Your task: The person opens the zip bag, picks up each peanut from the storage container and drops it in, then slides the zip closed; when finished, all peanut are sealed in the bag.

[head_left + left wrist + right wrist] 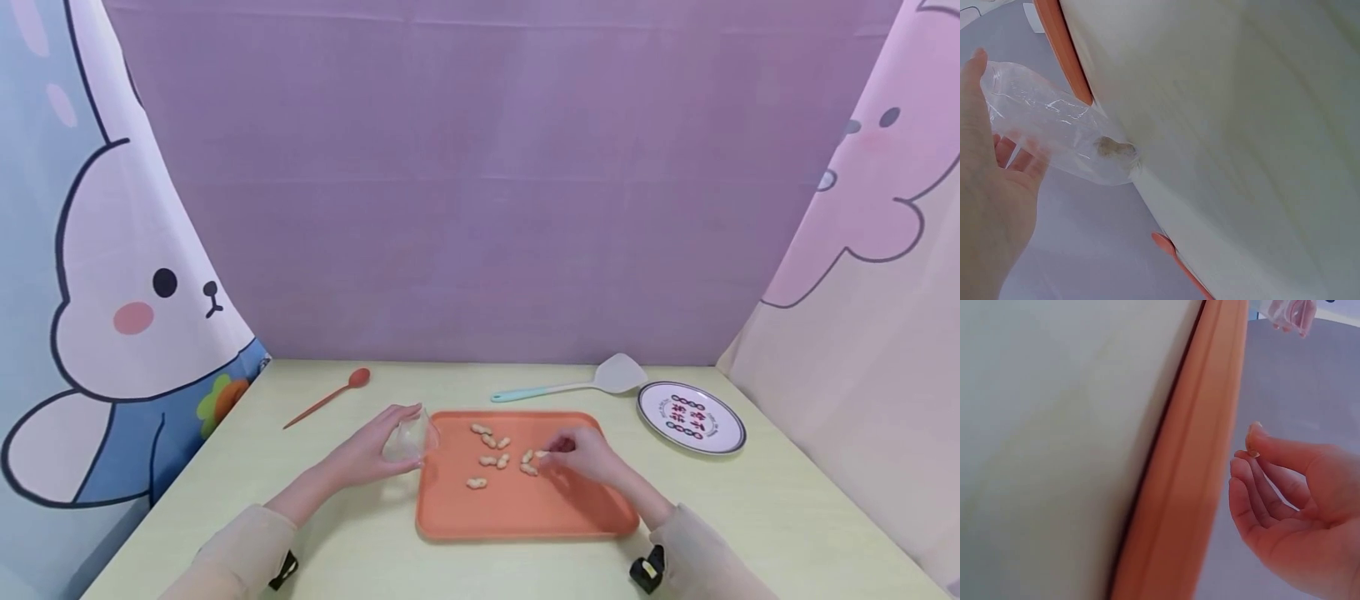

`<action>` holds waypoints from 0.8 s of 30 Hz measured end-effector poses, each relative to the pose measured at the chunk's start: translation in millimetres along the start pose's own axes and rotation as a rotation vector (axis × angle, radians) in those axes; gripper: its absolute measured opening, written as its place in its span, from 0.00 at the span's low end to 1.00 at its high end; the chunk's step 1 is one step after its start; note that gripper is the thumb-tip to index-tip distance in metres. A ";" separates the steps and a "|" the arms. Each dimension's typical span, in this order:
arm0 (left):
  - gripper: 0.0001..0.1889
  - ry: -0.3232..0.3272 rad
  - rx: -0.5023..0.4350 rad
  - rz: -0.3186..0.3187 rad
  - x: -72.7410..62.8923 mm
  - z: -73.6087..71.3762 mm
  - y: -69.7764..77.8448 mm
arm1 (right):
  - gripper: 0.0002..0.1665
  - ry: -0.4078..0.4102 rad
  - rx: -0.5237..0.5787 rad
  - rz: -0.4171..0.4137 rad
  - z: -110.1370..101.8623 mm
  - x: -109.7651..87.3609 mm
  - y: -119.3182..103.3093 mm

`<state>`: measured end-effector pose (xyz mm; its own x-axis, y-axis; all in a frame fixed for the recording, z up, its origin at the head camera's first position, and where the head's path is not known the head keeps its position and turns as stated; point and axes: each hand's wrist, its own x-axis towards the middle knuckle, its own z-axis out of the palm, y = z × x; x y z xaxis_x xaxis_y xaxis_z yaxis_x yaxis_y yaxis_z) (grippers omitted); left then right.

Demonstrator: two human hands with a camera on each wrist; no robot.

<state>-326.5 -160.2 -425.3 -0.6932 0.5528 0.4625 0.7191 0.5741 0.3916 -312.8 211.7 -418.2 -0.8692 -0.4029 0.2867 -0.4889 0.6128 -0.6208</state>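
Observation:
My left hand (371,450) holds a clear plastic bag (408,439) at the left edge of an orange tray (525,518). In the left wrist view a peanut (1115,149) shows at the bottom of the bag. Over the tray's right half, my right hand (585,457) pinches a peanut (542,454) between thumb and fingers. The right wrist view shows only a sliver of that peanut (1252,451) at the fingertips. Several unshelled peanuts (476,482) lie scattered across the tray, a few just left of the right fingertips.
A red spoon (359,378) lies at the back left of the pale table (360,558). Behind the tray rests a spatula (618,374) with a light-blue handle. To its right sits a white plate (723,437) with a dark rim and red print. Curtains surround the table.

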 end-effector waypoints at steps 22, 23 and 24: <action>0.40 0.029 0.028 0.050 -0.8 0.6 3.0 | 0.09 -0.074 0.173 0.111 20.6 23.2 -49.8; 0.41 0.028 0.026 0.048 -0.5 0.6 3.2 | 0.09 -0.067 0.178 0.107 22.0 24.7 -53.1; 0.41 0.026 0.021 0.046 -0.1 0.7 3.2 | 0.09 -0.060 0.181 0.101 23.5 26.4 -56.7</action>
<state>-324.2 -158.0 -424.6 -0.6574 0.5634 0.5004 0.7490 0.5611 0.3523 -306.2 150.4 -392.6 -0.9044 -0.3887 0.1760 -0.3736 0.5224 -0.7665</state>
